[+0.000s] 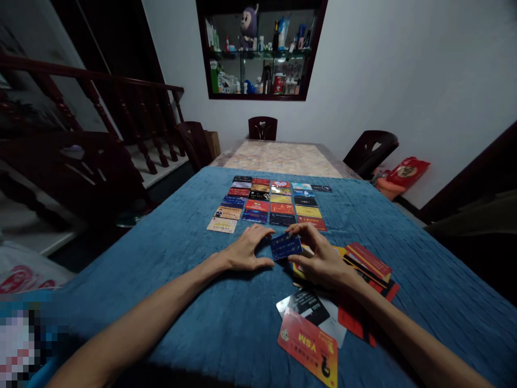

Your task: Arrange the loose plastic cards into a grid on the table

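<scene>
Quilted blue cloth (169,302) carries both hands (246,249) (321,258) pinching one glossy rectangular blue card (286,246).

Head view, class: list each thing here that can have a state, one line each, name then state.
blue card: held between both hands, tilted, just above the cloth.
left hand: resting on the blue cloth, fingertips at the card.
right hand: pinching the card's right edge.
card grid: laid flat in neat rows.
loose cards: piled, overlapping.
orange card: flat, face up.
chairs: unoccupied.
</scene>
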Tool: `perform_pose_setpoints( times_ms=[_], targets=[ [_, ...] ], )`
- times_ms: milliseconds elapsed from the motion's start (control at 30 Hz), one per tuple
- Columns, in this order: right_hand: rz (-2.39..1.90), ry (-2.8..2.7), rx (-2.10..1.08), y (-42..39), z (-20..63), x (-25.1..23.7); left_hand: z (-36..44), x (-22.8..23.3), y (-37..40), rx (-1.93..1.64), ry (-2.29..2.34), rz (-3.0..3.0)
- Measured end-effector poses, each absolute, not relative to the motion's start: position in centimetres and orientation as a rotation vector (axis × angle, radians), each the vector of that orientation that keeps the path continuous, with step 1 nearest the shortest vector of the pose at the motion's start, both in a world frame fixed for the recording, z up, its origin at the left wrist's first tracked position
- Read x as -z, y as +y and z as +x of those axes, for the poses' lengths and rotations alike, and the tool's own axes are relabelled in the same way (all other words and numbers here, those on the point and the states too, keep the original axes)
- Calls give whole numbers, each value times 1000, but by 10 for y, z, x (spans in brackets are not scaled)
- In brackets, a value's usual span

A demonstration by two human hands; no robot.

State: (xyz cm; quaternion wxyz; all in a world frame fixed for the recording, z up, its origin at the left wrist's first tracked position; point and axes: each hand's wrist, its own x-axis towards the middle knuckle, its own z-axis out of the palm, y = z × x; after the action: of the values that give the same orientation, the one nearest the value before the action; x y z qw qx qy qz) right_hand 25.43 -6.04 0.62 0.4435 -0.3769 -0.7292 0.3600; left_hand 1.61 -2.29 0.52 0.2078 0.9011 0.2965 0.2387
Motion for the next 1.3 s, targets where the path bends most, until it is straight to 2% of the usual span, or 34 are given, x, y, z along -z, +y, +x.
perform_pose_setpoints(
  times_ms=[567,1000,1300],
  targets=[
    [-974,-1901,-771,-57,252,3,19,-4,-25,-719,843,2550],
    [-1052,-2266,-228,-52,266,-1,14,-1,-21,-684,903,2633],
    [-1098,-2365,-137,-52,268,-3,13,-1,-21,-643,888,2649]
  ],
)
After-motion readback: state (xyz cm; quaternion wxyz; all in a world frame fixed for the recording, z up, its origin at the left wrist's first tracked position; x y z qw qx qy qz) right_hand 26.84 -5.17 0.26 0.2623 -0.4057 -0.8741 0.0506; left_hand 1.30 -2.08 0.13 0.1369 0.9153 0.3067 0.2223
